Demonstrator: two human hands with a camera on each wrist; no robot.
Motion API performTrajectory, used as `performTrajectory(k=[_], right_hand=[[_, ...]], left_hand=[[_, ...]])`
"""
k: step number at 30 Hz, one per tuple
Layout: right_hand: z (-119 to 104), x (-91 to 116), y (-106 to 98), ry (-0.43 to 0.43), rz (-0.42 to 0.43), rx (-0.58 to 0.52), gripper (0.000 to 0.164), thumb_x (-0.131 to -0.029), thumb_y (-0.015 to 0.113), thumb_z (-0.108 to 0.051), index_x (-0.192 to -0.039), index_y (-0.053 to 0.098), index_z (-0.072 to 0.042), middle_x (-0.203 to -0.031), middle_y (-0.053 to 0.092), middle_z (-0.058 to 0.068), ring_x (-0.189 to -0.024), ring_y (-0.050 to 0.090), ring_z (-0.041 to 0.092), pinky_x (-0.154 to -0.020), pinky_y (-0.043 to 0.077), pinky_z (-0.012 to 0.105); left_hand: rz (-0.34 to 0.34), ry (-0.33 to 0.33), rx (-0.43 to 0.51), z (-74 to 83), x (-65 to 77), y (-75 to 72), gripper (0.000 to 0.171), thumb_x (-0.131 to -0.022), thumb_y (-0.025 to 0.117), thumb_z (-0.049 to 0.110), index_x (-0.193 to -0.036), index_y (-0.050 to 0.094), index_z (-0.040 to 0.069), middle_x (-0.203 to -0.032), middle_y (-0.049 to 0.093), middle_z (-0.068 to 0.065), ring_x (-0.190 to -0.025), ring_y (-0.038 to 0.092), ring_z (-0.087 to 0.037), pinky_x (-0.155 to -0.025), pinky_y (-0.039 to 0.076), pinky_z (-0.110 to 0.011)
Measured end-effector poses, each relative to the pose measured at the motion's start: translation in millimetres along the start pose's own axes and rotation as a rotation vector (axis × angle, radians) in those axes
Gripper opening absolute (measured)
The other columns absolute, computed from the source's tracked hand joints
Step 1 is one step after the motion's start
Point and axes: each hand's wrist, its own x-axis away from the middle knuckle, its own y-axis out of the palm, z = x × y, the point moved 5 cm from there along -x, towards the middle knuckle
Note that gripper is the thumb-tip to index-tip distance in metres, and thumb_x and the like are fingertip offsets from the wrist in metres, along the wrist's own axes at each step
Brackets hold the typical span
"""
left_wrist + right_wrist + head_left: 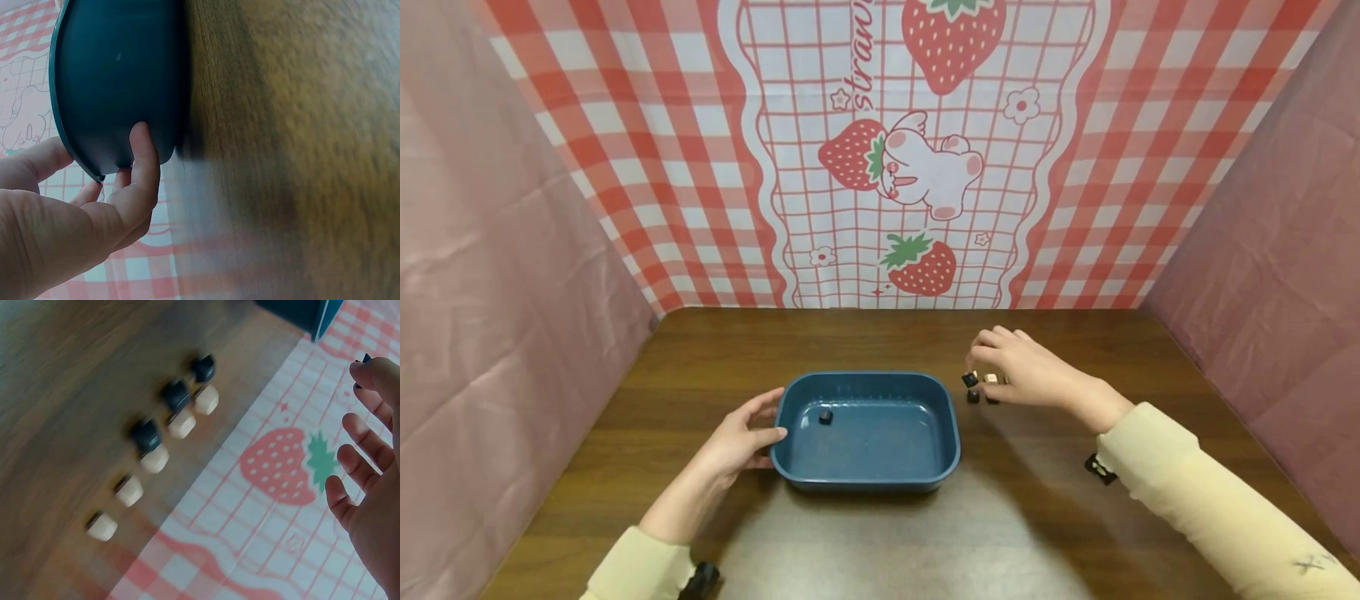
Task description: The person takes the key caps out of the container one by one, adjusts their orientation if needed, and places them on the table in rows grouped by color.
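Observation:
A blue plastic basin (865, 482) stands on the table, with one small black block (826, 417) lying inside toward the left. My left hand (743, 437) grips its left end, thumb over the rim and fingers against the outer wall (119, 81). To the right of the basin, my right hand (1033, 371) pinches another small black block (970, 379) between thumb and index finger; only a dark corner (367, 358) shows in the right wrist view. Below that hand, black blocks (175, 395) and white blocks (154, 459) stand in two rows, partly hidden by it in the head view.
The brown wooden table (880, 550) carries everything. A red-and-white strawberry cloth (917, 167) hangs behind it, and pink cloth (1270, 208) closes off both sides. A small dark device (1101, 468) shows by the right cuff.

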Motion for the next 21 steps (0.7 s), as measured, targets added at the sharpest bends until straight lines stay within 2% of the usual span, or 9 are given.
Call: performTrajectory(k=[7,16,21], right_hand=[[20.5,25.4,-4.3,0.079,0.007,0.008,0.023,-0.074,0.075,-0.020,-0.094,0.064,-0.023,-0.098,0.055,-0.006,-0.091,0.049,0.016,-0.068,0.035,0.032],[42.7,54.7,0.1,0.112,0.071,0.054,0.026,-0.069,0.076,-0.015,-0.091,0.064,-0.018,-0.092,0.057,-0.004,-0.082,0.048,0.016,-0.062,0.032,0.030],[55.8,70.2,7.7,0.188,0.033,0.039,0.025,-0.071,0.076,-0.014,-0.091,0.063,-0.019,-0.092,0.057,-0.003,-0.083,0.048,0.016,-0.064,0.034,0.032]], left_hand=[[-0.004,-0.002,-0.004,-0.5,-0.1,0.1,0.059,-0.090,0.056,-0.002,-0.144,0.036,0.011,-0.133,0.041,-0.025,-0.094,0.059,-0.029,-0.069,0.056,-0.046],[-0.008,-0.002,0.005,-0.4,-0.5,-0.2,0.059,-0.090,0.056,-0.002,-0.144,0.036,0.011,-0.134,0.042,-0.026,-0.096,0.059,-0.029,-0.069,0.056,-0.045],[-0.007,-0.005,0.005,-0.5,-0.8,0.2,0.059,-0.090,0.056,-0.002,-0.144,0.036,0.011,-0.133,0.042,-0.025,-0.095,0.059,-0.029,-0.069,0.056,-0.045]])
